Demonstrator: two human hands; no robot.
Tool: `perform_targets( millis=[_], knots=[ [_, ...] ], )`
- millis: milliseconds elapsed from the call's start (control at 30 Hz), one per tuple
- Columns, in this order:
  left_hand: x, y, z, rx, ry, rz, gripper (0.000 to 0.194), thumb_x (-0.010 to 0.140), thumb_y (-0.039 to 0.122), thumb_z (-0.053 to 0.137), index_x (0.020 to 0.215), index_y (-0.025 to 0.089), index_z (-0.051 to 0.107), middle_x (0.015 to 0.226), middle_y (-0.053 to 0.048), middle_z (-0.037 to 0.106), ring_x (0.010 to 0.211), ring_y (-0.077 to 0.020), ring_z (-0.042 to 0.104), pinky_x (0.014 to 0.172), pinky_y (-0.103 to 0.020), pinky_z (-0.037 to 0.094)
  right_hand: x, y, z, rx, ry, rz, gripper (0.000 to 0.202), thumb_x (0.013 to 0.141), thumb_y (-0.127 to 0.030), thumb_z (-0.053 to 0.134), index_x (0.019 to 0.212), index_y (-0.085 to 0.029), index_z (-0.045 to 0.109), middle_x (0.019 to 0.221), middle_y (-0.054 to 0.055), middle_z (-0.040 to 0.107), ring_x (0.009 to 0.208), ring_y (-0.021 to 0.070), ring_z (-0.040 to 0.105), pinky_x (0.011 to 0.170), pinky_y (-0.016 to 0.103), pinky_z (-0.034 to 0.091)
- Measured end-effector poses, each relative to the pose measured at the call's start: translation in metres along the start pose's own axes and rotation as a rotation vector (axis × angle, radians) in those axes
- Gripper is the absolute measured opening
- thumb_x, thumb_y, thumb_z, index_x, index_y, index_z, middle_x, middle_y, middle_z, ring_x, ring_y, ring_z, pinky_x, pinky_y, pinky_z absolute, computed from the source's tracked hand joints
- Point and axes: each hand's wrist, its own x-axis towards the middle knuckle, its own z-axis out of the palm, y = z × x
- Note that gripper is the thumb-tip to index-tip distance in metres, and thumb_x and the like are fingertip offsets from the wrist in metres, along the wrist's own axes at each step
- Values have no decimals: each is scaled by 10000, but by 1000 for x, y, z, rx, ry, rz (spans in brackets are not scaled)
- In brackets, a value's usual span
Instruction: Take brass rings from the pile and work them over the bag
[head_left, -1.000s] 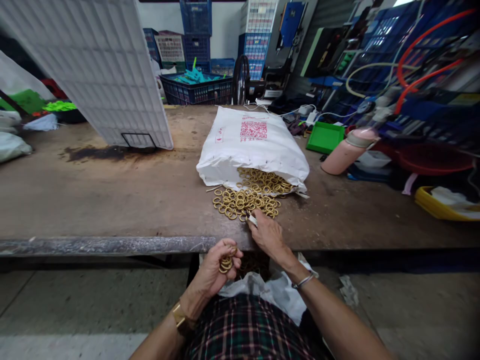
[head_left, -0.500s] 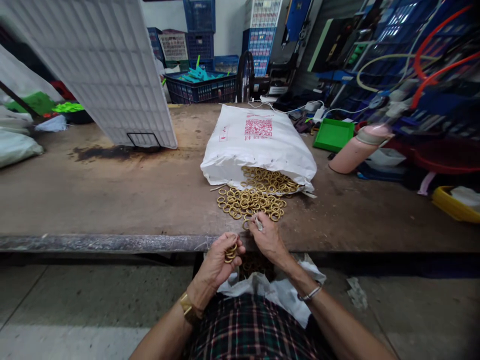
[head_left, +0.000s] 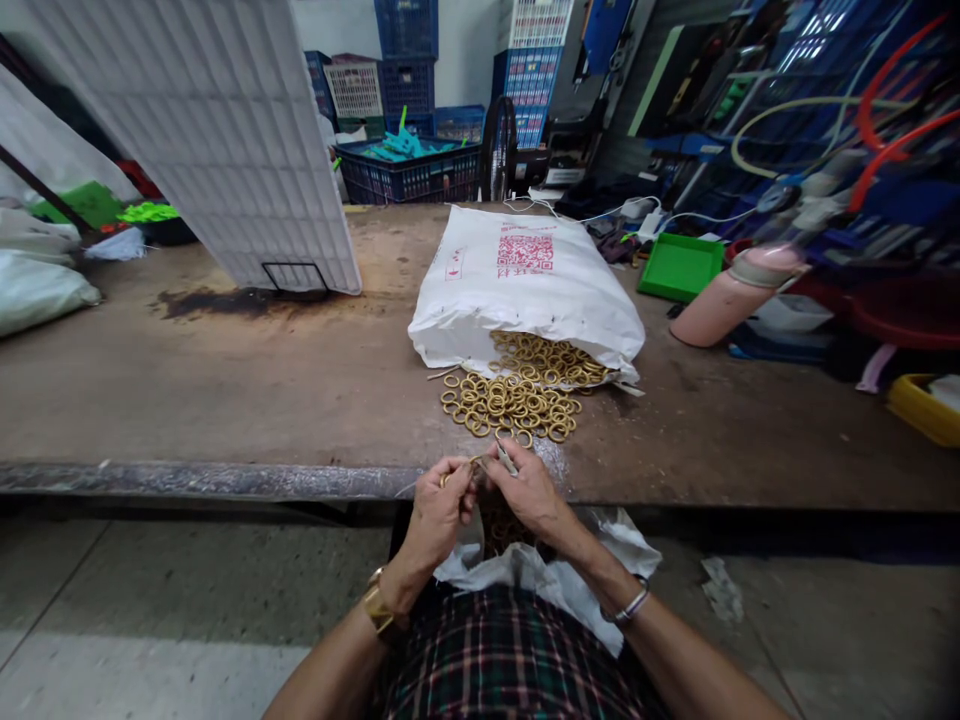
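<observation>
Gold-coloured rings (head_left: 510, 400) lie heaped on the brown table, spilling from the mouth of a white sack (head_left: 517, 270) with a red printed square. My left hand (head_left: 442, 500) is closed on rings, which show partly between its fingers, at the table's front edge. Close against it, my right hand (head_left: 525, 485) pinches a small metallic tool (head_left: 508, 461), its fingertips meeting those of my left hand. What lies between the fingertips is too small to tell. Below the hands, more rings (head_left: 501, 525) sit in an open white bag (head_left: 525, 570) at my lap.
A white ribbed panel (head_left: 277, 150) stands on the table at the left. Behind the sack are a black fan (head_left: 499, 150) and a dark crate (head_left: 409, 175). A green tray (head_left: 680, 268), a pink bottle (head_left: 727, 300) and a yellow basin (head_left: 922, 408) are at the right.
My right hand has drawn back from the ring heap to my left hand, and their fingertips have come together. The view has shifted slightly.
</observation>
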Motion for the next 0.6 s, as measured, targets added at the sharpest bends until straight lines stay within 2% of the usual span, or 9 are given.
perform_targets(
  millis=[100,167,367,500,600],
  knots=[
    [-1,1,-2,243,10,132,269,722,409,596,722,141,590,468,59,438,386,-39,357,380,-159,281,1,-2,-2,-90,-3,-22,198,772,-357,437,668,-191,465,574,-56,450,559,94,419,530,204,328],
    [-1,2,-2,283,-7,152,267,725,408,591,724,141,593,462,62,432,379,-38,351,387,-164,287,2,-2,0,-117,-2,-16,228,773,-353,430,611,-192,426,553,-62,409,541,87,383,505,199,303],
    [-2,2,-2,36,-132,-109,300,716,449,582,761,163,502,556,49,477,377,-39,371,337,-151,249,1,3,5,-82,-25,20,227,764,-349,428,606,-187,429,539,-59,432,527,84,393,501,196,305],
    [-4,3,0,-6,-127,-99,308,703,443,599,740,158,487,555,53,465,386,-33,372,342,-143,249,3,6,3,-12,-39,47,231,780,-325,374,619,-181,458,551,-36,488,535,96,444,533,207,341],
    [-3,3,0,10,-100,-53,320,699,452,601,742,156,488,560,50,470,395,-35,384,350,-144,265,2,8,-1,-156,26,10,236,789,-303,358,610,-184,455,550,-25,487,534,103,443,532,210,329]
  ],
)
